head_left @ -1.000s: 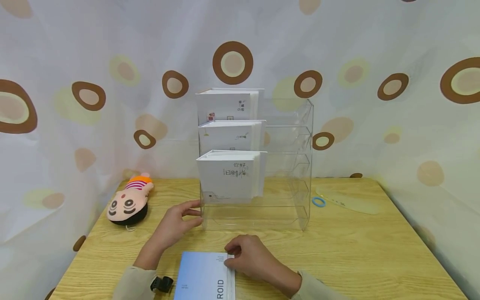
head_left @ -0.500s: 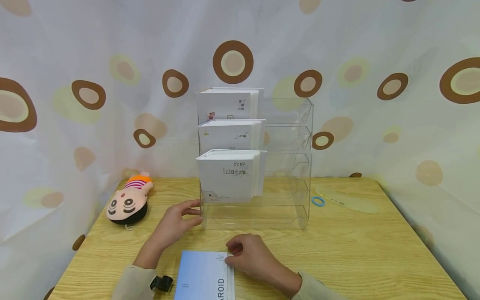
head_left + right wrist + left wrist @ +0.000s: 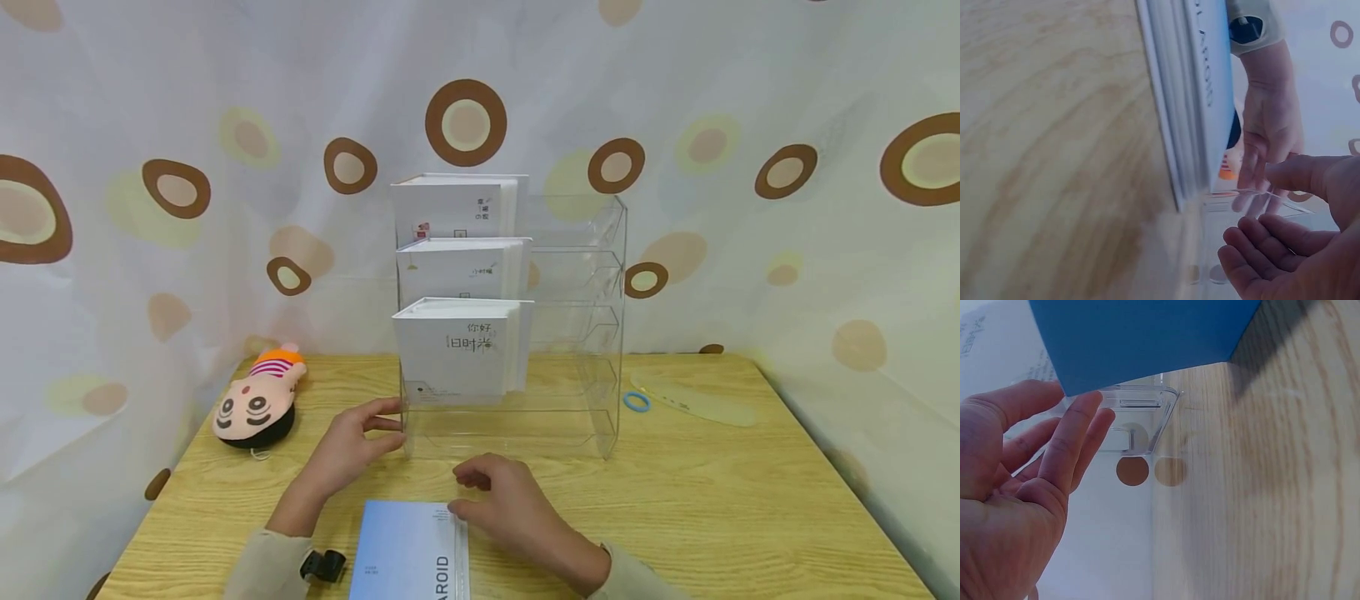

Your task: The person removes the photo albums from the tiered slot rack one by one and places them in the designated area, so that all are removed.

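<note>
Right wrist shows the blue book's (image 3: 1191, 97) layers, head its cover; left hand's (image 3: 351, 446) grip loose, right hand's (image 3: 506, 502) wide.

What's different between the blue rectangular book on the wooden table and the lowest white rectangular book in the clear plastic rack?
The blue rectangular book has a cover fading from blue to pale; the lowest white rectangular book has a white one. The blue book lies cover up on the wooden table, while the white book stands in the clear plastic rack, cover facing forward. Both covers carry dark print.
</note>
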Demonstrator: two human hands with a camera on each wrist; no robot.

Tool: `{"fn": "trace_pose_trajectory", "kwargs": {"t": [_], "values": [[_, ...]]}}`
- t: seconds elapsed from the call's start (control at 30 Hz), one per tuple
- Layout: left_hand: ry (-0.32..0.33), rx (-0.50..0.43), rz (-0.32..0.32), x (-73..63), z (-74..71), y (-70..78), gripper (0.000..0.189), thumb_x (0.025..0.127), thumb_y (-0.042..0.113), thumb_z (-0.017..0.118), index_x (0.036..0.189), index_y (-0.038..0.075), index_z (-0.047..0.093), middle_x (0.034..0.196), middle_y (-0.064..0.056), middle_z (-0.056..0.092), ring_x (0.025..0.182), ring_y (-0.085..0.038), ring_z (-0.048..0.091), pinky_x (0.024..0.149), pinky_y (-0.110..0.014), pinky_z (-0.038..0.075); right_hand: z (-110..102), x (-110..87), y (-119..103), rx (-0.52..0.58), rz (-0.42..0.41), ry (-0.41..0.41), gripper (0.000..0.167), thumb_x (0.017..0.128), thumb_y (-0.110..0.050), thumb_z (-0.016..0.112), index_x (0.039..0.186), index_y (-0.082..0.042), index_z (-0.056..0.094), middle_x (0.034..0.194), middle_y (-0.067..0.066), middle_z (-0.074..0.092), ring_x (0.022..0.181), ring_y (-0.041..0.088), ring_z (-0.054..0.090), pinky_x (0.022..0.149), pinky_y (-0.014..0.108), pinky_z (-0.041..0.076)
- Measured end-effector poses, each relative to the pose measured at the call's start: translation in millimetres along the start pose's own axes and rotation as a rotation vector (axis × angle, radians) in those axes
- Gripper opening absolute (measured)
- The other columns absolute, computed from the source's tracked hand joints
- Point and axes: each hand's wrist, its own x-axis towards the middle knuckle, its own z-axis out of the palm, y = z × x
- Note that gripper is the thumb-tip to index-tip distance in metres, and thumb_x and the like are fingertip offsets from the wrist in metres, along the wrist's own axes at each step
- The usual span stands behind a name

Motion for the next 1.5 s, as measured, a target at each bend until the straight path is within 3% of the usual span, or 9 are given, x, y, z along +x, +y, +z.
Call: {"fn": "trace_pose_trajectory", "kwargs": {"t": [0.3, 0.5, 0.8, 1.1, 1.3, 1.5], "values": [[0.000, 0.000, -0.004, 0.8, -0.5, 0.0, 0.056, 0.106, 0.012, 0.078, 0.159, 0.007, 0.062, 0.157, -0.017, 0.067, 0.133, -0.036, 0.073, 0.097, -0.042, 0.067, -22.4, 4.2, -17.4, 0.043, -0.013, 0.079, 0.038, 0.094, -0.021, 0.091, 0.128, -0.006, 0.079, 0.128, 0.010, 0.082, 0.123, 0.038, 0.077, 0.108, 0.059, 0.061], [-0.002, 0.000, -0.016, 0.6, -0.8, -0.6, 0.055, 0.105, 0.013, 0.079, 0.157, 0.007, 0.064, 0.157, -0.016, 0.068, 0.135, -0.036, 0.072, 0.100, -0.044, 0.067, -45.5, 14.3, -37.5, 0.027, -0.020, 0.171, 0.034, 0.095, -0.020, 0.090, 0.126, -0.009, 0.081, 0.126, 0.008, 0.084, 0.124, 0.038, 0.078, 0.110, 0.055, 0.062], [-0.010, -0.020, -0.023, 1.8, -1.2, -4.3, 0.053, 0.105, 0.014, 0.079, 0.156, 0.007, 0.065, 0.157, -0.017, 0.067, 0.136, -0.037, 0.072, 0.102, -0.044, 0.066, -98.0, 32.7, -68.3, 0.003, -0.128, 0.241, 0.041, 0.099, -0.016, 0.087, 0.137, -0.007, 0.076, 0.136, 0.013, 0.080, 0.131, 0.039, 0.075, 0.113, 0.055, 0.060], [-0.020, -0.041, -0.025, 2.5, -1.7, -7.3, 0.053, 0.105, 0.016, 0.080, 0.156, 0.009, 0.067, 0.158, -0.015, 0.067, 0.136, -0.035, 0.072, 0.105, -0.045, 0.066, -132.7, 44.1, -97.7, -0.014, -0.229, 0.333, 0.041, 0.099, -0.015, 0.087, 0.137, -0.007, 0.076, 0.135, 0.013, 0.080, 0.130, 0.035, 0.077, 0.112, 0.055, 0.060], [-0.025, -0.051, -0.028, 2.4, -1.7, -8.8, 0.053, 0.105, 0.016, 0.080, 0.156, 0.009, 0.066, 0.158, -0.016, 0.067, 0.135, -0.035, 0.072, 0.104, -0.045, 0.066, -149.2, 54.6, -101.2, 0.007, -0.261, 0.363, 0.044, 0.099, -0.013, 0.087, 0.140, -0.006, 0.074, 0.139, 0.016, 0.078, 0.134, 0.033, 0.074, 0.115, 0.054, 0.059], [-0.025, -0.043, -0.020, 3.4, -2.0, -8.4, 0.053, 0.105, 0.015, 0.080, 0.155, 0.007, 0.066, 0.157, -0.017, 0.067, 0.134, -0.035, 0.072, 0.103, -0.044, 0.066, -159.8, 65.0, -92.5, 0.009, -0.202, 0.395, 0.045, 0.101, -0.018, 0.086, 0.143, -0.009, 0.073, 0.144, 0.014, 0.075, 0.141, 0.034, 0.069, 0.118, 0.053, 0.057]]}}
